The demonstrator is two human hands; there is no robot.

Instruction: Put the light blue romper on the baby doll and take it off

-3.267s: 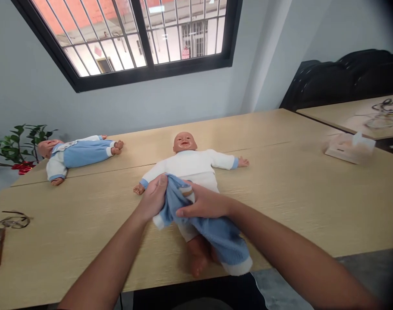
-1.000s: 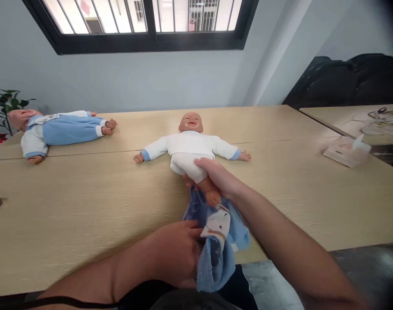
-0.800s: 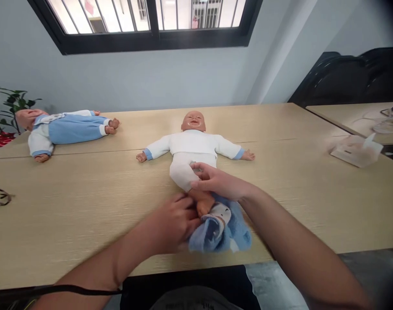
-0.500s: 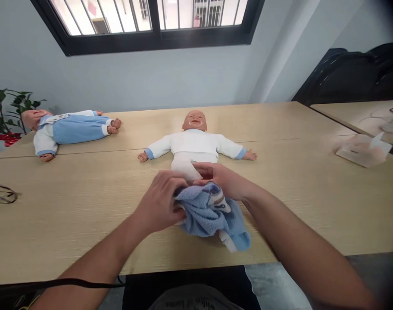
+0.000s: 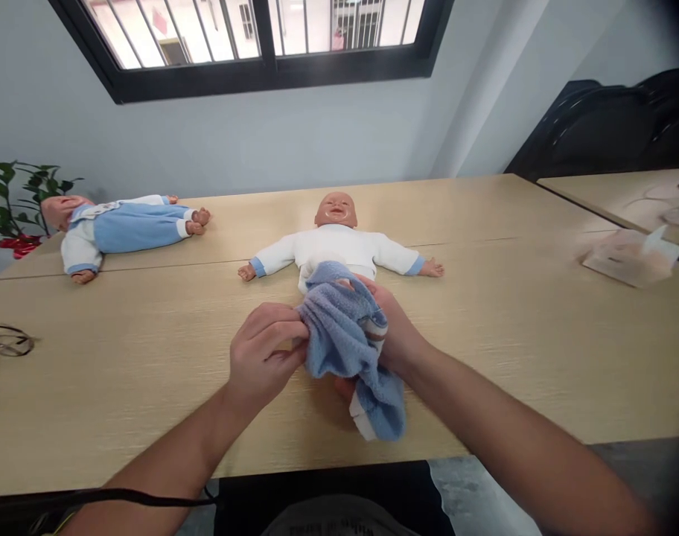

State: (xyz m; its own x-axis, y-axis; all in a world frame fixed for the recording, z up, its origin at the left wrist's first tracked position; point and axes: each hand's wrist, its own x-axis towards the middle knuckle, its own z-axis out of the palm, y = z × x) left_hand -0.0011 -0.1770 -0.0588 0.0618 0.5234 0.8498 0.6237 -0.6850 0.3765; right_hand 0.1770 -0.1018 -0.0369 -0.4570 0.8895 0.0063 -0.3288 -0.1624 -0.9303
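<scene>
Since the blue garment [image 5: 339,331] over the doll's [image 5: 335,242] lower body looks soft and light, I'd grasp its edge, where the left hand [image 5: 266,350] pinches, the right hand's [image 5: 396,327] grip being hidden.

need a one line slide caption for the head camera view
Left hand pinching blue terry pants bunched over a supine baby doll, right hand against them.

Garment [image 5: 339,324] between your left grip [image 5: 266,353] and right grip [image 5: 398,331], atop the doll [image 5: 339,242], its head [image 5: 336,211] beyond them on the bench [image 5: 518,342], second doll [image 5: 138,225] beyond and left, glasses [image 5: 7,343] well left of your left grip, tissue box [image 5: 627,262] well right, window [image 5: 269,73] behind.
</scene>
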